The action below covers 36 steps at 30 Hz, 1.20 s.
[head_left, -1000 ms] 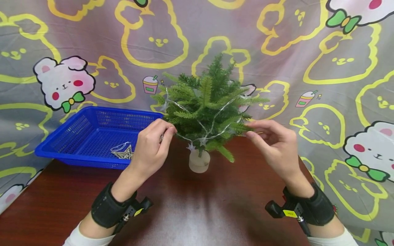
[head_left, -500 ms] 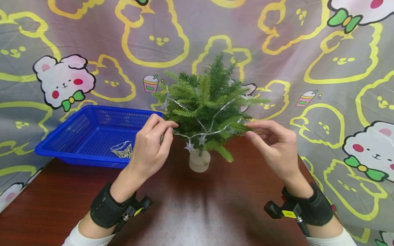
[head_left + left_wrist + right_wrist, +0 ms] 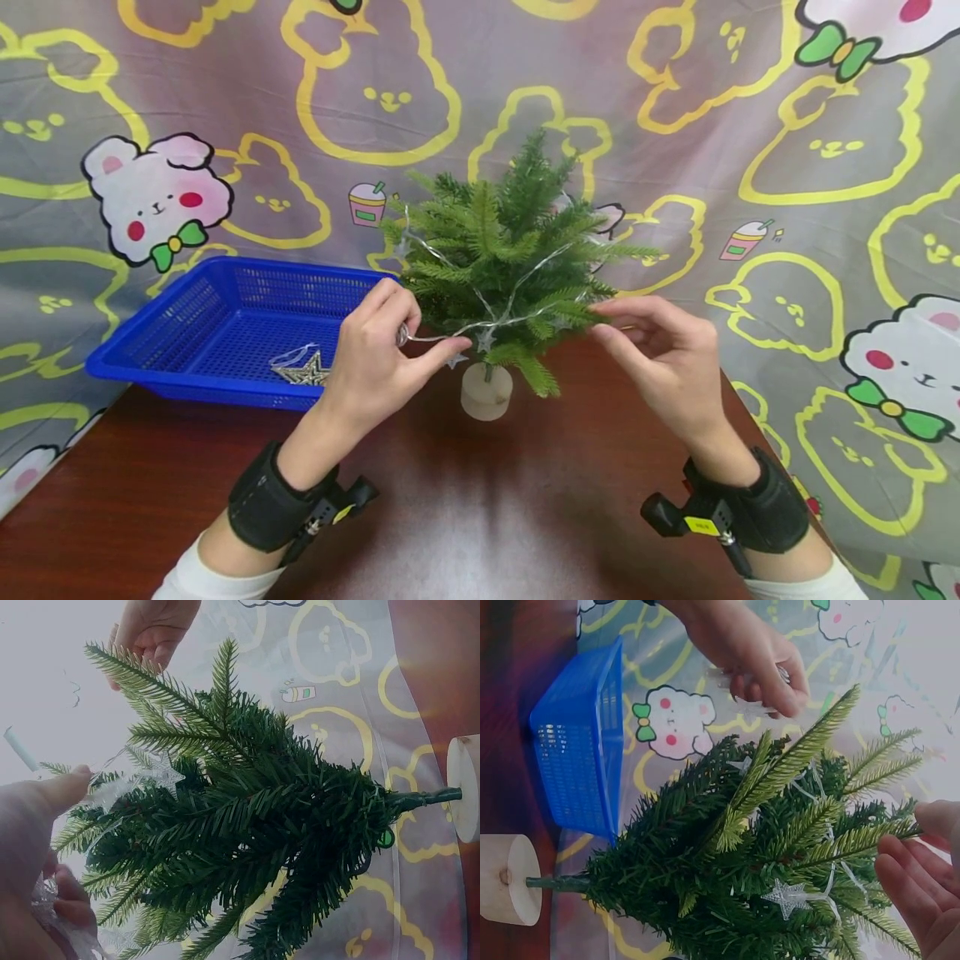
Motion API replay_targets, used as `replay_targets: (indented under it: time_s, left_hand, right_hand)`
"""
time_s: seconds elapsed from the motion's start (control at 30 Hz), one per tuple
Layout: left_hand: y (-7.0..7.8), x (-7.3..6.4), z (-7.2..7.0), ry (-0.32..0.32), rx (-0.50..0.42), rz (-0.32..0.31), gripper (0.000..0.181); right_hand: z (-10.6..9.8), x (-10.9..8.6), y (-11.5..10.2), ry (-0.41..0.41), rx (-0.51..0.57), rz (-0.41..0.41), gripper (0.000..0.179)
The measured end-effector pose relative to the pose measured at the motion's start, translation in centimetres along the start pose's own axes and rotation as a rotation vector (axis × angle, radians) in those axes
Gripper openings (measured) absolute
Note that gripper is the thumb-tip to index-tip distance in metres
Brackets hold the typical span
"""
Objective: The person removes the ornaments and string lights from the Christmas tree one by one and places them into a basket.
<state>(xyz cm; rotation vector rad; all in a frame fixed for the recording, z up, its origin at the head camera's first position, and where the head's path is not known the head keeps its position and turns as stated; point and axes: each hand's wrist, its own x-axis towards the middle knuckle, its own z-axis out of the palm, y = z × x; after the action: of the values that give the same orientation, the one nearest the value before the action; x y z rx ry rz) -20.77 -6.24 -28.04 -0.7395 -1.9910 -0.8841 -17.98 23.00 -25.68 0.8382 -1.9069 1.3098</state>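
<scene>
A small artificial Christmas tree (image 3: 517, 233) stands upright on a round pale wooden base (image 3: 486, 396). Clear string lights (image 3: 542, 268) with star-shaped bulbs (image 3: 787, 898) loop across its branches. On the tree's left side, my left hand (image 3: 375, 354) holds the bunched rest of the string lights in curled fingers, its thumb stretched out along the strand. My right hand (image 3: 667, 362) is at the right side, pinching a branch tip (image 3: 900, 829) between thumb and fingers. Most of the bunch in the left palm is hidden in the head view.
A blue plastic basket (image 3: 112, 367) sits at the left on the dark red-brown table (image 3: 480, 517). In it lies a glittery gold star ornament (image 3: 303, 369) with a loop. A patterned curtain (image 3: 660, 75) hangs close behind the tree.
My left thumb has swung out to the right, away from the index finger, and the strand now runs lower across it. The tree's front branches shifted slightly. The right hand has barely moved.
</scene>
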Motion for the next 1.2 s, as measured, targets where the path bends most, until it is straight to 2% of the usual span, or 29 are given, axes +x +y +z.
replay_targets:
  time_s: [0.27, 0.43, 0.73, 1.0, 1.2]
  left_hand:
    - [0.3, 0.3, 0.4, -0.003, -0.174, 0.111, 0.041]
    - [0.7, 0.5, 0.6, -0.019, -0.228, 0.150, 0.039]
    - [1.1, 0.5, 0.7, -0.105, -0.302, 0.096, 0.008]
    - [1.8, 0.7, 0.8, -0.156, -0.232, 0.046, 0.016]
    - [2.0, 0.8, 1.1, -0.156, -0.201, 0.012, 0.015]
  right_hand:
    - [0.2, -0.1, -0.4, 0.002, -0.065, 0.014, 0.023]
    - [0.4, -0.1, -0.6, 0.006, -0.081, 0.005, 0.027]
    - [0.5, -0.1, -0.6, 0.013, -0.085, -0.013, 0.027]
    - [-0.3, -0.1, -0.3, 0.015, -0.090, 0.034, 0.025]
    - [-1.4, 0.1, 1.0, 0.079, -0.077, 0.053, 0.024]
